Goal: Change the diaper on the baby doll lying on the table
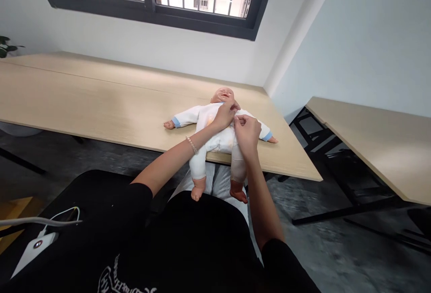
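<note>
I have a baby doll (215,129) on my screen, lying on its back on the counter (101,91) and dressed in a white onesie (218,138) with blue cuffs (175,122). Its head (224,96) points toward the wall and its arms spread sideways. Its hips sit at the counter's front edge, so both legs hang over, with the bare feet (198,189) dangling toward the person wearing my camera.

The left hand (224,115) lies across the doll's upper chest by the collar, just under the chin. Its fingers (233,108) curl against the neckline, and from here I cannot tell whether they hold cloth. The right hand (247,132) sits just beside it, its fingertips (236,120) pinched together on the front of the onesie. A chain bracelet (192,145) circles the left wrist, and both forearms reach out from black sleeves (139,198).

Farther out, a second counter (367,145) stands to the right above a grey floor (323,225). A dark-framed window (151,1) with bars sits in the wall beyond the counter, and a leafy plant (5,46) shows at the far left. A white device (35,248) with a cable lies low on the left, against black fabric.
</note>
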Available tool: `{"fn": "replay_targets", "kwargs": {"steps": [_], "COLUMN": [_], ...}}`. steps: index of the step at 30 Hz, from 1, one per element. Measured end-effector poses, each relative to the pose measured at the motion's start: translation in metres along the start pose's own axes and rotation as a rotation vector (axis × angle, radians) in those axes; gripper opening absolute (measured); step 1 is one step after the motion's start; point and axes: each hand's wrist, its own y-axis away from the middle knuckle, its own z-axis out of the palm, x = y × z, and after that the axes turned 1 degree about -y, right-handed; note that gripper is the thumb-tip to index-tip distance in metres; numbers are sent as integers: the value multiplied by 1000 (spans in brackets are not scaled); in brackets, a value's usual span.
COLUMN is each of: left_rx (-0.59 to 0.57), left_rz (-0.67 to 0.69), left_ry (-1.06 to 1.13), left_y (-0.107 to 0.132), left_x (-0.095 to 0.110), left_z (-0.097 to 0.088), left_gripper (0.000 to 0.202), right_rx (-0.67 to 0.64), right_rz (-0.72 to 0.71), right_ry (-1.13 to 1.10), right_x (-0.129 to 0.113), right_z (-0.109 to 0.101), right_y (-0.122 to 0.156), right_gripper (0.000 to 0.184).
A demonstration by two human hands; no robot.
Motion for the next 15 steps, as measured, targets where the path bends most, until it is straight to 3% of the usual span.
{"fn": "replay_targets", "kwargs": {"steps": [5, 15], "left_rx": [162, 124], "left_rz": [-188, -303], "left_ry": [363, 415], "left_y": [-5, 1], "left_x": [-1, 12], "left_z": [3, 2], "left_gripper": [21, 21], "right_rx": [-95, -155], "right_rz": [18, -70], "right_ry": [164, 339], "right_x": [-15, -10], "right_z": [11, 15], "right_y": [8, 11], "right_gripper": [24, 28]}}
